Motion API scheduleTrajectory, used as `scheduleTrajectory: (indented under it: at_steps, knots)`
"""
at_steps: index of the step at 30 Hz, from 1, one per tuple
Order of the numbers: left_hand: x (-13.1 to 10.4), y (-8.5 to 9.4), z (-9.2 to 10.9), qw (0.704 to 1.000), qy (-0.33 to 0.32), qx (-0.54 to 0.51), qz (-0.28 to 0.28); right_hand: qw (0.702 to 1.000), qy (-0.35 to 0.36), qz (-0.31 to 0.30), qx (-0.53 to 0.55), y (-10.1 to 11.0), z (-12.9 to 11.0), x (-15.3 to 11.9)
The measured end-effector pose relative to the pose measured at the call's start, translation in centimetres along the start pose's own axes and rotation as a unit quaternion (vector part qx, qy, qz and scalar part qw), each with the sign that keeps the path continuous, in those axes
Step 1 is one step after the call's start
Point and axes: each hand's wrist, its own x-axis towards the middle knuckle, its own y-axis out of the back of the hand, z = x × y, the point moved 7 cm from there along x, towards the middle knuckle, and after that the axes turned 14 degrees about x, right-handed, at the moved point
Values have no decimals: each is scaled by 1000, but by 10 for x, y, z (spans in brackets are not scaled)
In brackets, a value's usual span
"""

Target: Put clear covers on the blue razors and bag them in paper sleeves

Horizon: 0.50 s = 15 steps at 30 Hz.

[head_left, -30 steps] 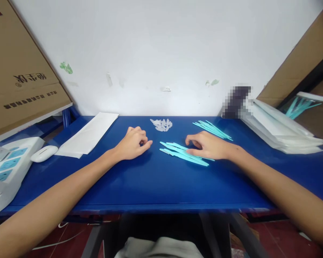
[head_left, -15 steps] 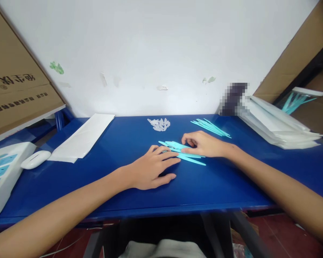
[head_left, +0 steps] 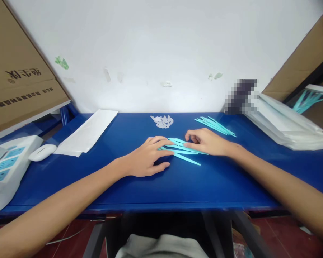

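Note:
My left hand lies palm down with its fingers spread, the fingertips resting on the left ends of a loose bunch of turquoise flat pointed sticks. At the bunch's right side, my right hand has curled fingers, with the thumb against the sticks and the index finger just beyond them. How many sticks lie within its grip is hidden. Behind this hand is a second pile of turquoise sticks, apart from it. A small heap of translucent whitish slips sits near the wall, touched by neither hand.
On the left are a white sleeve-like packet, a white oval case and a white power strip. Stacked white packets stand at the right, beside a clear pack of turquoise sticks. A cardboard box leans at left.
My left hand has slid a little left, and the nearest turquoise stick has shifted left too. My right hand stays by the bunch. The whole view has shifted slightly.

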Motion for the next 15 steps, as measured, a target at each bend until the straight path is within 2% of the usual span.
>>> scheduleTrajectory:
  at_steps: [4, 9, 15]
  knots:
    - [0, -2, 2, 1000, -22, -15, -6, 1000, -8, 18, -22, -2, 1, 2]
    - [-1, -3, -2, 1000, -9, -21, -1, 1000, -13, 11, -5, -2, 4, 3]
    - [1, 1, 0, 999, -16, -27, 12, 999, -20, 34, -19, 1, 10, 3]
